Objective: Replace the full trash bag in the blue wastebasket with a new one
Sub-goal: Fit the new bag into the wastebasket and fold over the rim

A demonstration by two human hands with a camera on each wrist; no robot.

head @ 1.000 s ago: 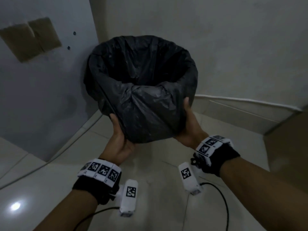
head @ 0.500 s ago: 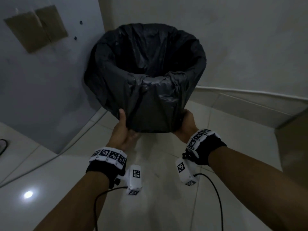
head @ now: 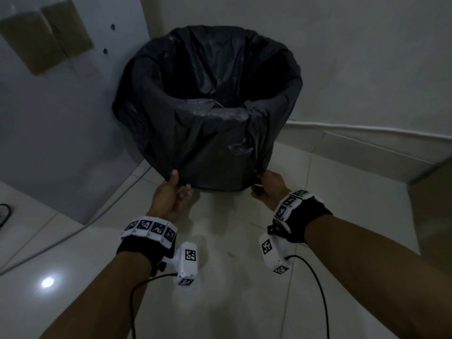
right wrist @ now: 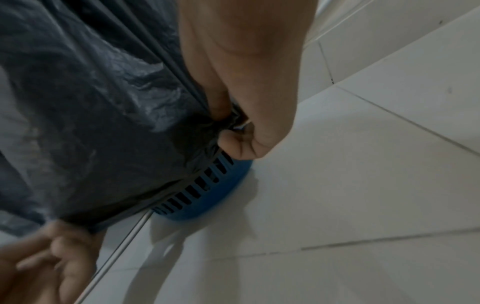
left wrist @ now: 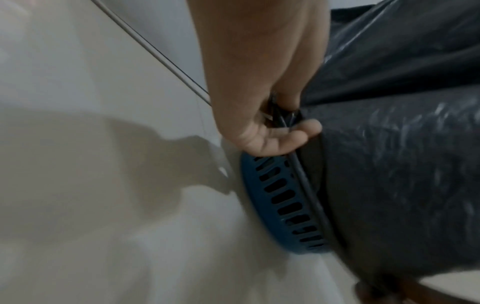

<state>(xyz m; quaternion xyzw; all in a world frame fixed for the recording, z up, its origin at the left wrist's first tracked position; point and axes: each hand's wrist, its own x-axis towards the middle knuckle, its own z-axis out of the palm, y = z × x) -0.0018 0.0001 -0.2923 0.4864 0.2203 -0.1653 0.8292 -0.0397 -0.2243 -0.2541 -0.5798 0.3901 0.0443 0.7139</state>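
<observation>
Black trash bag (head: 215,152), no readable writing

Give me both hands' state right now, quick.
Left hand: closed, pinching the hem of the black trash bag.
Right hand: closed, pinching the bag's hem on the other side, low on the blue wastebasket.

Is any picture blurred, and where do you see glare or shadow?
Head view: dim, sharp, with a glare spot on the floor. Left wrist view: soft; the left hand casts a shadow on the floor. Right wrist view: the left hand at bottom left is blurred.
</observation>
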